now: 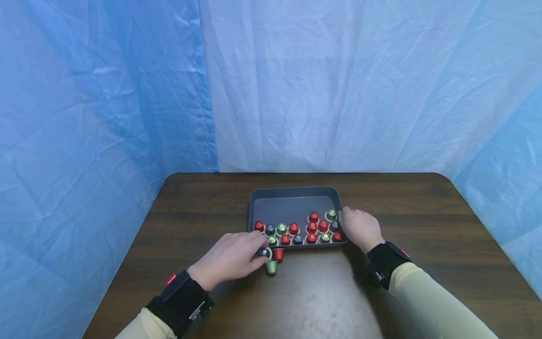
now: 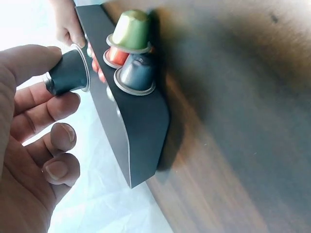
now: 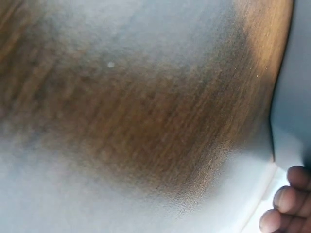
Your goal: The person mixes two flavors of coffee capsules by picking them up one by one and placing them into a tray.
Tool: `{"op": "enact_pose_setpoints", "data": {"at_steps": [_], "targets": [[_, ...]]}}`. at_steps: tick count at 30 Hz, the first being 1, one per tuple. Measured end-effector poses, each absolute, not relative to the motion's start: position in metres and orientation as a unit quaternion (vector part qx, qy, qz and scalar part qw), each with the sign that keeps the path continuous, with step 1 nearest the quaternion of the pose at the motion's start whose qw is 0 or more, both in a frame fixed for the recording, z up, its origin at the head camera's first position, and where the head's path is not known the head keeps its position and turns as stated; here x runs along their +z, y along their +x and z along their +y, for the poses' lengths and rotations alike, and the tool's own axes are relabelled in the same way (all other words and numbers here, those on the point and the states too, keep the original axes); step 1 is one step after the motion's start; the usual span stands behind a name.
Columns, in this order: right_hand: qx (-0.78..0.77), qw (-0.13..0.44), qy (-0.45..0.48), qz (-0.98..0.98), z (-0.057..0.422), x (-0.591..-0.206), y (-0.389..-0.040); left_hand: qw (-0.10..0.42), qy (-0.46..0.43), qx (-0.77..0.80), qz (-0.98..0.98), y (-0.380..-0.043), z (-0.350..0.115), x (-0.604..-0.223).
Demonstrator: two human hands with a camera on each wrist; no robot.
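My left hand (image 1: 237,256) pinches a dark coffee capsule (image 2: 69,73) between thumb and fingers, its silver rim turned toward the tray. The other left fingers are loosely bent. Just outside the front wall of the dark baking tray (image 1: 292,190), a green capsule (image 2: 131,30), a red capsule (image 1: 278,254) and a blue capsule (image 2: 138,74) are grouped close together. My right hand (image 1: 360,228) holds the tray's right edge; only several fingertips (image 3: 286,199) show in the right wrist view. Inside the tray, red, green and dark capsules stand in rows along the front and right.
The brown wooden table (image 1: 203,202) extends around the tray on all sides. Blue sheeting (image 1: 296,84) hangs behind the table and along its sides. The tray's back part shows bare floor behind the capsules.
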State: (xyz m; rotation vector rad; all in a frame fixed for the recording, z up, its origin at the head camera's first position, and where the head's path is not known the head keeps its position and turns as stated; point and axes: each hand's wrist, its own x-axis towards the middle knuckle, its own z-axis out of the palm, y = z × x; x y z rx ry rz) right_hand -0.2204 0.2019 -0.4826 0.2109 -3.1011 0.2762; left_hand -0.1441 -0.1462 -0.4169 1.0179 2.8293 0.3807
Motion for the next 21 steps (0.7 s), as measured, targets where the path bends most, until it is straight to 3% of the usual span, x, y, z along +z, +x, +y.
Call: {"op": "enact_pose_setpoints", "data": {"at_steps": [21], "targets": [[0.094, 0.013, 0.067, -0.993, 0.201, -0.484, -0.218, 0.004, 0.263, 0.086, 0.961, -0.191, -0.143, -0.419]]}}
